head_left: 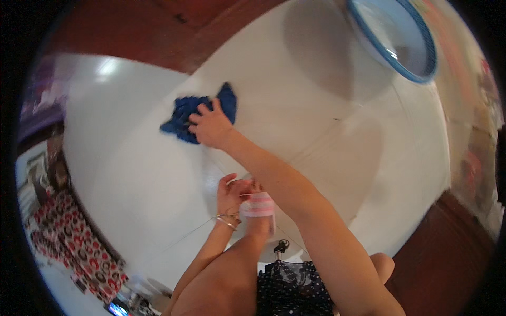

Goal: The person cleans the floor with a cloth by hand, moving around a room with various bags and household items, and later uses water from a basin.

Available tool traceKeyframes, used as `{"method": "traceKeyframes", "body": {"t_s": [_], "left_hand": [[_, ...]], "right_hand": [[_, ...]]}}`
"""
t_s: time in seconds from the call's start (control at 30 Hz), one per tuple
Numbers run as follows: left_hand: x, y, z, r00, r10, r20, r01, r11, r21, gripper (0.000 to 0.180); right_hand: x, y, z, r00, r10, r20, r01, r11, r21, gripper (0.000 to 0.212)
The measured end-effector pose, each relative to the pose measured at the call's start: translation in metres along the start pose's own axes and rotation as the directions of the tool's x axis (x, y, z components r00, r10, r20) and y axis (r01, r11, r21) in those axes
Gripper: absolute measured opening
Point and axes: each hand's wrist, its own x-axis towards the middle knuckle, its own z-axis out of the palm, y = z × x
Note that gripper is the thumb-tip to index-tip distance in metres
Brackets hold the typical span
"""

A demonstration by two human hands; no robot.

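A bunched dark blue cloth (185, 111) lies on the pale tiled floor, ahead and slightly left. My right hand (212, 126) rests on top of it with the fingers spread and bent a little, and one corner of the cloth sticks up beyond the fingers. Lower down, my left hand (232, 189), with bangles at the wrist, is beside my foot in a pink-and-white striped slipper (258, 204). Its fingers are loosely bent and apart, and nothing shows in them. My right forearm passes close to its right side.
At the upper right stands a pale blue tub with a darker blue rim (423, 78). Dark red-brown surfaces border the floor at the top (137, 31) and lower right (448, 253). A black caster wheel (282, 245) is below me. Red-and-black patterned fabric (79, 237) hangs at the left.
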Motion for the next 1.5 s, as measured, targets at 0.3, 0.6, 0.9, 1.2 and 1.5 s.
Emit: {"method": "traceKeyframes", "body": {"t_s": [0.3,0.6,0.9,1.2,1.5], "left_hand": [[-0.006,-0.009,0.013,0.998,0.056,0.029,-0.059,0.992,0.114,0.034],[-0.015,-0.002,0.020,0.987,0.152,0.054,-0.160,0.962,0.221,0.036],[-0.030,-0.015,0.027,0.945,0.289,0.155,-0.328,0.857,0.398,0.042],[-0.064,-0.029,-0.003,0.841,0.455,0.294,-0.538,0.640,0.549,0.048],[-0.090,-0.052,-0.106,0.854,0.461,0.241,-0.494,0.576,0.651,0.048]], "right_hand": [[-0.156,0.091,-0.050,0.995,-0.086,0.050,0.087,0.996,-0.021,0.025],[-0.373,0.152,-0.082,0.895,0.416,-0.163,-0.423,0.906,-0.010,0.032],[-0.627,0.080,-0.021,0.265,0.852,-0.451,-0.920,0.363,0.146,0.037],[-0.815,-0.069,0.056,-0.570,0.789,-0.231,-0.798,-0.463,0.386,0.043],[-0.855,-0.162,0.110,-0.796,0.591,-0.127,-0.581,-0.691,0.430,0.044]]}}
